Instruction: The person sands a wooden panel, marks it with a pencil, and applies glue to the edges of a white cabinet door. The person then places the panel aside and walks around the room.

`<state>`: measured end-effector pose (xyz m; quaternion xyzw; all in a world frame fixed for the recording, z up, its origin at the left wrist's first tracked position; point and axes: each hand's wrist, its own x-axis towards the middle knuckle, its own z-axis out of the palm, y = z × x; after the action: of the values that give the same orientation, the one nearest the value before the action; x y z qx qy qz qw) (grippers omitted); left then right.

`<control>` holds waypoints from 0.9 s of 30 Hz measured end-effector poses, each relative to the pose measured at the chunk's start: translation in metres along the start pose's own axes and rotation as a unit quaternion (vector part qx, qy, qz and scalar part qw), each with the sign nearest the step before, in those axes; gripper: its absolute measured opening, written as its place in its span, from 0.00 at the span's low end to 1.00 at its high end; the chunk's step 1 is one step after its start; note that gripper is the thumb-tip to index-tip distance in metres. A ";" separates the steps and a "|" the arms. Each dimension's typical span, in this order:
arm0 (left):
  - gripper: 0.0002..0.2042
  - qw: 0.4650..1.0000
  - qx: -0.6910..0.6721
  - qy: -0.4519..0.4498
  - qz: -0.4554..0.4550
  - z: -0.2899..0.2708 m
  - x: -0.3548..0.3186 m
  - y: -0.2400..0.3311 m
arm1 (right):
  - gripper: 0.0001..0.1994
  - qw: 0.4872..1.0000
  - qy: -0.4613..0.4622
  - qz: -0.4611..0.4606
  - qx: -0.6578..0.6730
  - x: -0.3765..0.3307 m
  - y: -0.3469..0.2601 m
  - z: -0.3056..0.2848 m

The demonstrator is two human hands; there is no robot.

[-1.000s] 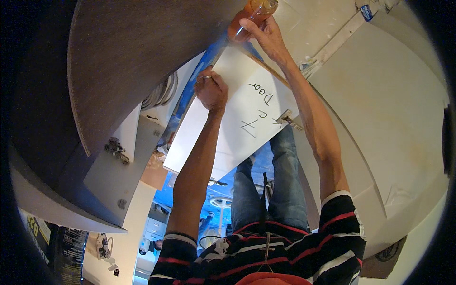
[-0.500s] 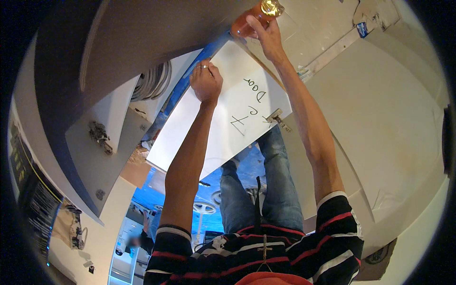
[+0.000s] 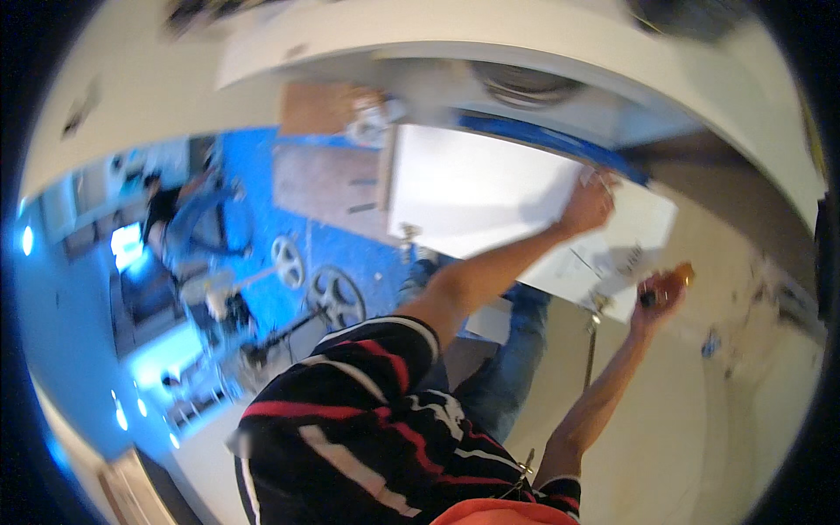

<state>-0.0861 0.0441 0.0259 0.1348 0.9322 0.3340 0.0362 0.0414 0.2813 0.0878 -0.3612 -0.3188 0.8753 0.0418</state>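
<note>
1. Risk, my judgement: the amber container [image 3: 684,274] could slip out of the R hand [image 3: 662,297]; cause wd be a slick wall or loose grip, w/ the arm reaching out to the side.
2. Spill poss. too: container looks tipped, & if it's uncapped (too blurred to tell), contents could drip on the white panel [image 3: 490,175] or past its end.
3. Panel could slide or tip if L hand [image 3: 591,203] pushes hard near the far edge; can't see what supports it.
4. Snag poss.: R forearm is near the metal fitting [image 3: 600,303] at the panel's near edge; a careless pull back could catch it.
5. R hand: fingers closed round the container, approx. a full wrap. A dark bit shows at the grip's left; can't ID it.
6. L hand: at panel's far edge, nr the blue strip [image 3: 560,143]. Fingers look bent but blurred; can't tell how far open, or if it's holding anything.
7. Position: container's in R hand, just beyond panel's right end; panel lies in front of the person, above jeans-clad legs [image 3: 512,359].
</note>
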 end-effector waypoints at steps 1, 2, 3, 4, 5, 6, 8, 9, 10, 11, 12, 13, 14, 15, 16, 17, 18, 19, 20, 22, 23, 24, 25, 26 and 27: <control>0.18 0.999 0.027 0.001 -0.020 -0.014 -0.026 -0.005 | 0.22 0.999 0.010 0.022 -0.046 -0.005 0.008 0.010; 0.15 0.995 -0.036 0.048 -0.083 -0.029 -0.057 -0.008 | 0.23 0.991 -0.052 0.050 -0.116 -0.005 0.019 0.024; 0.15 0.974 -0.136 0.076 -0.165 -0.042 -0.092 -0.012 | 0.23 0.984 -0.046 0.094 -0.144 -0.002 0.028 0.040; 0.14 0.960 -0.146 0.130 -0.202 -0.052 -0.126 -0.017 | 0.23 0.974 -0.084 0.159 -0.136 0.003 0.041 0.059; 0.13 0.944 -0.152 0.152 -0.250 -0.062 -0.158 -0.022 | 0.23 0.959 -0.156 0.194 -0.138 0.011 0.050 0.081; 0.12 0.927 -0.162 0.192 -0.277 -0.062 -0.192 -0.021 | 0.24 0.943 -0.200 0.223 -0.145 0.014 0.055 0.096; 0.12 0.876 -0.154 0.208 -0.406 -0.069 -0.249 -0.046 | 0.26 0.907 -0.204 0.294 -0.221 0.033 0.084 0.149; 0.13 0.839 -0.143 0.222 -0.477 -0.068 -0.273 -0.053 | 0.27 0.885 -0.204 0.328 -0.260 0.039 0.097 0.171; 0.13 0.782 -0.146 0.198 -0.573 -0.068 -0.291 -0.060 | 0.28 0.871 -0.226 0.321 -0.294 0.045 0.108 0.192; 0.15 0.729 -0.226 0.219 -0.608 -0.069 -0.303 -0.069 | 0.29 0.856 -0.247 0.314 -0.328 0.052 0.117 0.214; 0.17 0.660 -0.313 0.208 -0.651 -0.066 -0.313 -0.076 | 0.30 0.834 -0.282 0.306 -0.361 0.061 0.129 0.227; 0.19 0.583 -0.399 0.190 -0.682 -0.065 -0.319 -0.080 | 0.30 0.813 -0.300 0.298 -0.399 0.070 0.139 0.242; 0.21 0.558 -0.442 0.199 -0.674 -0.064 -0.320 -0.083 | 0.30 0.784 -0.333 0.291 -0.435 0.083 0.147 0.257; 0.22 0.533 -0.483 0.208 -0.663 -0.063 -0.319 -0.085 | 0.29 0.752 -0.367 0.272 -0.474 0.098 0.154 0.269; 0.23 0.505 -0.523 0.216 -0.652 -0.063 -0.317 -0.084 | 0.29 0.731 -0.377 0.233 -0.518 0.110 0.165 0.276; 0.24 0.474 -0.561 0.225 -0.640 -0.063 -0.314 -0.083 | 0.29 0.705 -0.387 0.185 -0.565 0.120 0.179 0.279; 0.25 0.442 -0.598 0.233 -0.627 -0.064 -0.309 -0.083 | 0.29 0.669 -0.375 0.123 -0.630 0.130 0.189 0.281; 0.27 0.410 -0.632 0.240 -0.612 -0.065 -0.305 -0.082 | 0.27 0.645 -0.381 0.186 -0.636 0.140 0.193 0.285; 0.28 0.399 -0.649 0.233 -0.604 -0.067 -0.301 -0.083 | 0.26 0.623 -0.427 0.187 -0.628 0.145 0.199 0.283; 0.31 0.387 -0.677 0.221 -0.586 -0.071 -0.295 -0.085 | 0.25 0.574 -0.463 0.149 -0.659 0.149 0.208 0.279; 0.32 0.365 -0.685 0.222 -0.591 -0.072 -0.293 -0.086 | 0.24 0.541 -0.522 0.104 -0.650 0.147 0.210 0.276; 0.32 0.351 -0.690 0.224 -0.592 -0.074 -0.293 -0.086 | 0.24 0.534 -0.529 0.140 -0.644 0.145 0.213 0.276; 0.32 0.331 -0.692 0.218 -0.603 -0.075 -0.292 -0.087 | 0.24 0.508 -0.505 0.171 -0.677 0.142 0.215 0.277; 0.32 0.335 -0.688 0.233 -0.601 -0.075 -0.292 -0.088 | 0.24 0.501 -0.457 0.172 -0.714 0.138 0.218 0.279; 0.32 0.331 -0.681 0.238 -0.608 -0.075 -0.292 -0.089 | 0.24 0.518 -0.441 0.168 -0.714 0.134 0.221 0.282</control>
<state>0.1629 -0.1479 0.0212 -0.6263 0.1718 0.7557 0.0848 -0.2081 -0.0023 0.0277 0.1150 -0.7473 0.3920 -0.5241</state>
